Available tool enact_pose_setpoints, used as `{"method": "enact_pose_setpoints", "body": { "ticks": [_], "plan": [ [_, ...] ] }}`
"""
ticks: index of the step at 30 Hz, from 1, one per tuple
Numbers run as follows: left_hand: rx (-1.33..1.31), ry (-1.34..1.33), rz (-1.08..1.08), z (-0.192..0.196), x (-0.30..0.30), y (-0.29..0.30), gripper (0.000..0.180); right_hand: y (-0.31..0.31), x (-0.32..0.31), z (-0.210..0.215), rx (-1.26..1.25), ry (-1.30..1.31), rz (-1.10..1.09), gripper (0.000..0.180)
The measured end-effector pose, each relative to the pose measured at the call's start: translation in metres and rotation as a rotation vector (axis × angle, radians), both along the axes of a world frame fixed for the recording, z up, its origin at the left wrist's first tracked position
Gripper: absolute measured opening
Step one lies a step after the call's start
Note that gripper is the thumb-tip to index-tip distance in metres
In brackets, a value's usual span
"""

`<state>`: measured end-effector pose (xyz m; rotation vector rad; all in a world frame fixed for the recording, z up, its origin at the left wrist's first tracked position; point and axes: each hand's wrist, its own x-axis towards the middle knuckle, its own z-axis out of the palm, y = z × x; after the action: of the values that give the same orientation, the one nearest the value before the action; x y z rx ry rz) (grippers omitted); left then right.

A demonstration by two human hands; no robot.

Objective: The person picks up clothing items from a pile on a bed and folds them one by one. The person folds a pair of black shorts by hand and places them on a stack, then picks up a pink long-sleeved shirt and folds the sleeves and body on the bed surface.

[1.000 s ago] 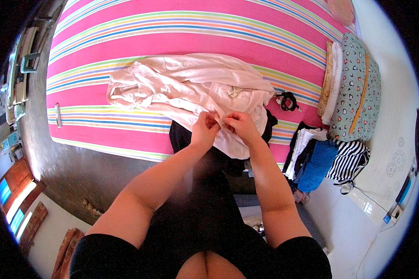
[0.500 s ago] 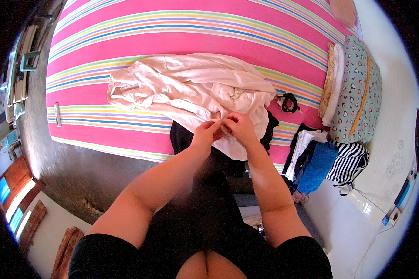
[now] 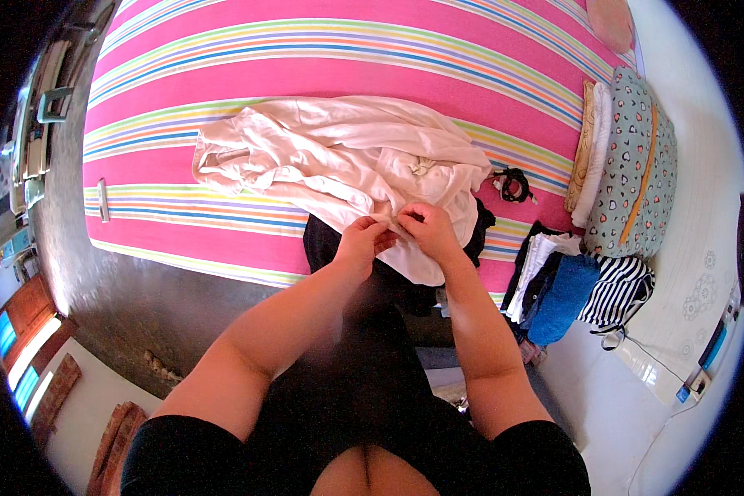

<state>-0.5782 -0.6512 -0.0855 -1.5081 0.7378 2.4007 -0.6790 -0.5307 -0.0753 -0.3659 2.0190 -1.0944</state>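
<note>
A pale pink-white garment lies rumpled across the near part of the bed, its near end hanging over the edge. Its exact kind is hard to tell. My left hand pinches the cloth between thumb and fingertips close to that near end. Beside it, a small gap away, my right hand has its fingers curled and thumb and index pinched on the same garment. Whatever small part lies between the fingertips is hidden. Dark cloth shows beneath the garment on both sides of my hands.
The bed has a pink striped sheet. A coiled black cable lies right of the garment. Folded clothes and a patterned grey-green cushion or bundle line the right side. A small pale bar-shaped object rests at the left.
My hands have drawn slightly apart, the left one a little left and down, the right one slightly right. The garment lies almost unchanged.
</note>
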Motion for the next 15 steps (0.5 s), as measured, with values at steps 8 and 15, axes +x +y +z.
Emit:
{"method": "enact_pose_setpoints", "body": {
  "ticks": [8,15],
  "plan": [
    [0.047,0.114,0.027,0.001,0.004,0.000,0.015,0.001,-0.001,0.006,-0.034,0.199,0.055,0.019],
    [-0.088,0.057,0.022,-0.004,0.002,0.011,0.019,0.003,0.002,0.010,0.048,0.060,0.072,0.019]
  ]
}}
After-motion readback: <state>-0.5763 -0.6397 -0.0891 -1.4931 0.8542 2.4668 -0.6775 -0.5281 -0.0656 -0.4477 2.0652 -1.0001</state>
